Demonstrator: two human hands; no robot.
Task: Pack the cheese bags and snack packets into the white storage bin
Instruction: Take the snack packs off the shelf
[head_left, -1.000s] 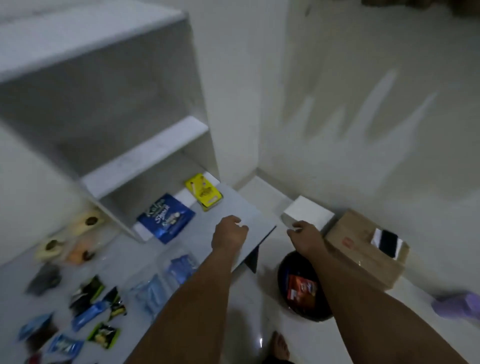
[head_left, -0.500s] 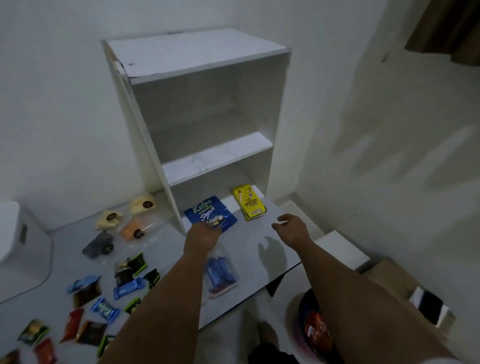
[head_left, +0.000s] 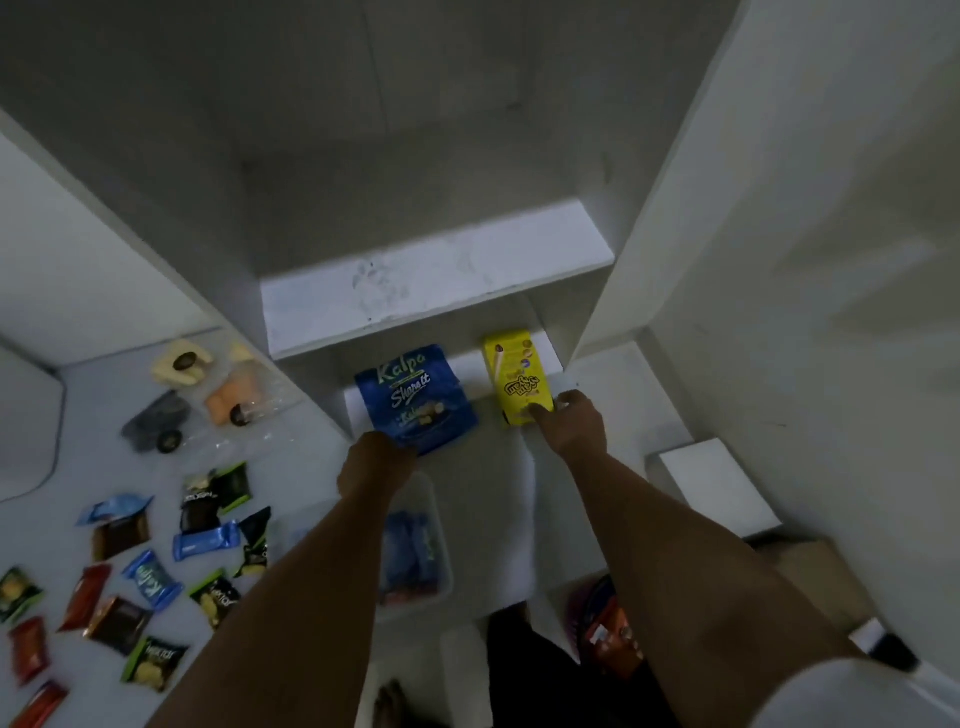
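1. Blue Kalpa snack bag (head_left: 415, 397) is gripped at its near edge by the left hand (head_left: 375, 464), lying at the open front of the white shelf unit (head_left: 431, 283).
2. Yellow snack box (head_left: 514, 382) is touched at its near end by the right hand (head_left: 571, 423); whether it is grasped cannot be told.
3. Small snack packets (head_left: 150, 579) are scattered on the counter (head_left: 291, 457) to the left, with cheese bags (head_left: 182, 361) beyond them.

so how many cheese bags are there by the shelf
3, all on the floor left of the shelf: a pale yellow one farthest back, an orange one beside it, and a dark grey one nearest. More may be hidden out of frame.
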